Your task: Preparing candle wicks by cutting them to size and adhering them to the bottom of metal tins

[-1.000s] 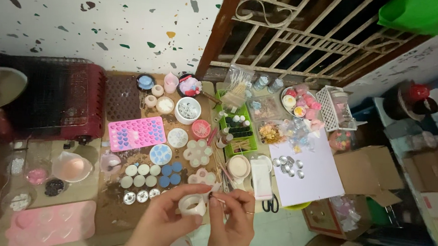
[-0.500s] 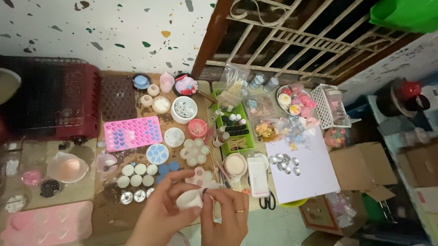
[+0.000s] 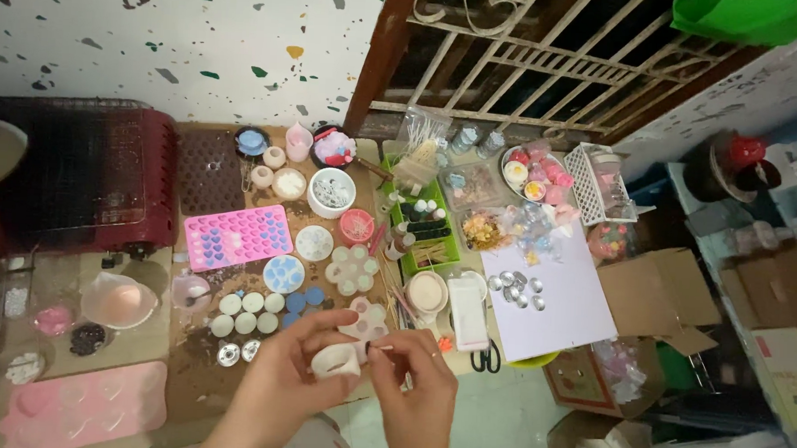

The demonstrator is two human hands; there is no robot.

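My left hand (image 3: 280,380) grips a small translucent white mould cup (image 3: 335,360), held low above the table's front edge. Beside it, my right hand (image 3: 418,391) pinches a thin wooden stick (image 3: 381,347) whose tip points at the cup's rim. A ring shows on one finger of the right hand. Just behind the hands lie round white and blue wax discs (image 3: 265,312) and a flower-shaped white mould (image 3: 365,319).
A pink heart mould tray (image 3: 237,236), a green tray of small bottles (image 3: 425,230), a white sheet with metal wick tabs (image 3: 548,298), a red stove (image 3: 78,179), scissors (image 3: 484,353) and cardboard boxes (image 3: 655,298) at the right crowd the low table.
Both hands have shifted slightly left and lower in view; the cup is tilted more on its side and the stick now points at its rim. The view has drifted up a little.
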